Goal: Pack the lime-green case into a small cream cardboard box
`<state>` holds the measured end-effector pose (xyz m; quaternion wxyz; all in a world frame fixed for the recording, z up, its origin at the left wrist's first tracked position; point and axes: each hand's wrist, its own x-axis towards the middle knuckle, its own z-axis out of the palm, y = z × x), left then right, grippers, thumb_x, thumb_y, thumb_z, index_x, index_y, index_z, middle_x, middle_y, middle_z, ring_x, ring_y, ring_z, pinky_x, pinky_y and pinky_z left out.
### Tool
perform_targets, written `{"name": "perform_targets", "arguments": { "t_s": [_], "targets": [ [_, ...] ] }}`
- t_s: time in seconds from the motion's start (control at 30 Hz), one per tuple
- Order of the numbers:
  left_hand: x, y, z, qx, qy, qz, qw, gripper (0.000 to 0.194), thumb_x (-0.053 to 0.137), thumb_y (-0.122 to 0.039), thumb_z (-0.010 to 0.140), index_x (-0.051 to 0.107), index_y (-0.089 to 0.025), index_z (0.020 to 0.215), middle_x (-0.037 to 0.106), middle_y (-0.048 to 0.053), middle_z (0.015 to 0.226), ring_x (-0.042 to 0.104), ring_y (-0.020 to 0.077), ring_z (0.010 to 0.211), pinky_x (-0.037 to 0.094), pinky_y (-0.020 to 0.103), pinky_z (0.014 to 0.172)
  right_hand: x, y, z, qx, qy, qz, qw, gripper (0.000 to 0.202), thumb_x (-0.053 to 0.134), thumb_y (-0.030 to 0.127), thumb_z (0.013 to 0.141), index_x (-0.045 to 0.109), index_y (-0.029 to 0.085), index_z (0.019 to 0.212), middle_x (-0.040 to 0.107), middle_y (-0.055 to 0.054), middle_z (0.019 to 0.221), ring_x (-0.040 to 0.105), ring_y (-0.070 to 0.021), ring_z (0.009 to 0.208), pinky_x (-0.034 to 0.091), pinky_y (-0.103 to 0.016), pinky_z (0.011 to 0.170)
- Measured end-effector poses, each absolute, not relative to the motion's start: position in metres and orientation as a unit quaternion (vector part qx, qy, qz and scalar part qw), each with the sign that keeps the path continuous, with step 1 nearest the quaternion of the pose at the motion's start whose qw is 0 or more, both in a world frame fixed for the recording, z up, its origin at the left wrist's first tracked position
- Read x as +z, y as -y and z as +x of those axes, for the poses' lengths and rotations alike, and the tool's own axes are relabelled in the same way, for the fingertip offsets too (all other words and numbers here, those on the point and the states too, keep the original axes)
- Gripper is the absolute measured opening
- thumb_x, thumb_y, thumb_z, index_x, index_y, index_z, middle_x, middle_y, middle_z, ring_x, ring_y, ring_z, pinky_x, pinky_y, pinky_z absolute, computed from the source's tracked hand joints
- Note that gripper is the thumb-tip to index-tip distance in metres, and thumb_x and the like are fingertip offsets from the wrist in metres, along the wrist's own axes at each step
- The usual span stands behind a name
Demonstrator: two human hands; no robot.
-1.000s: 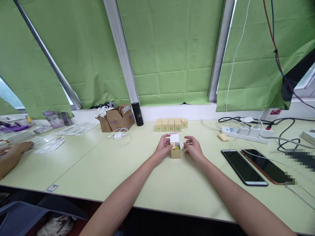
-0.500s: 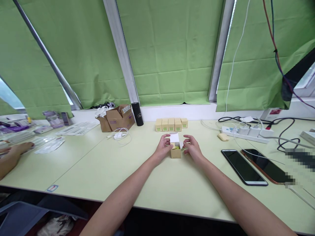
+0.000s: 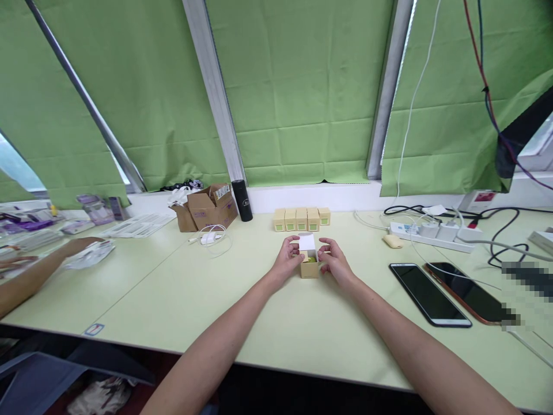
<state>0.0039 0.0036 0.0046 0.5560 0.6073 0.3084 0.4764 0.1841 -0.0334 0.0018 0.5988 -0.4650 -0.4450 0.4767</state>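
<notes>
A small brown cardboard box (image 3: pixel 309 271) stands on the table in front of me, its white-lined lid (image 3: pixel 307 242) raised at the back. Something yellow-green (image 3: pixel 311 259) shows inside, too small to make out. My left hand (image 3: pixel 288 257) grips the box from the left, thumb at the near left edge and fingers behind. At the right side my right hand (image 3: pixel 335 260) has its curled fingertips against the box wall and side flap. Parts of both sides are hidden by the fingers.
Behind the box stands a row of several similar small boxes (image 3: pixel 301 219). Two phones (image 3: pixel 430 294) and a power strip (image 3: pixel 432 235) with cables lie to the right. Left are an open carton (image 3: pixel 211 210), a black bottle (image 3: pixel 242 200), a charger (image 3: pixel 210 237) and another person's arm (image 3: pixel 47 268).
My right hand has moved left against the box, and its side flap shows less. My left hand stays put. At far left, the other person's arm reaches farther over the plastic packets.
</notes>
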Motion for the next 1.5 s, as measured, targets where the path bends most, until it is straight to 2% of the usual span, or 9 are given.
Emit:
{"name": "perform_targets", "arguments": {
  "t_s": [0.4,1.03,1.5],
  "targets": [
    [0.0044,-0.0042,0.0045,0.478,-0.306,0.610,0.552,0.063,0.082,-0.025,0.074,0.048,-0.024,0.128,0.068,0.005,0.104,0.064,0.0215,0.101,0.046,0.037,0.094,0.0040,0.0367,0.1811,0.470,0.484,-0.481,0.559,0.072,0.076,0.053,0.066,0.051,0.028,0.128,0.050,0.001,0.099,0.056,-0.0171,0.076,0.041,-0.024,0.044],
    [0.0027,-0.0054,0.0037,0.471,-0.314,0.619,0.545,0.064,0.078,-0.026,0.076,0.040,-0.028,0.128,0.065,0.003,0.109,0.062,0.0180,0.098,0.045,0.035,0.091,0.0024,0.0334,0.1807,0.464,0.501,-0.498,0.534,0.071,0.071,0.048,0.067,0.047,0.027,0.130,0.048,-0.001,0.103,0.056,-0.0182,0.078,0.044,-0.026,0.044],
    [0.0034,-0.0059,0.0035,0.476,-0.307,0.644,0.514,0.044,0.078,-0.026,0.077,0.050,-0.023,0.111,0.059,0.003,0.106,0.056,0.0166,0.097,0.043,0.030,0.087,0.0016,0.0333,0.1802,0.460,0.506,-0.495,0.537,0.070,0.071,0.048,0.068,0.047,0.027,0.129,0.047,0.000,0.102,0.055,-0.0169,0.075,0.043,-0.026,0.043]
  ]
}}
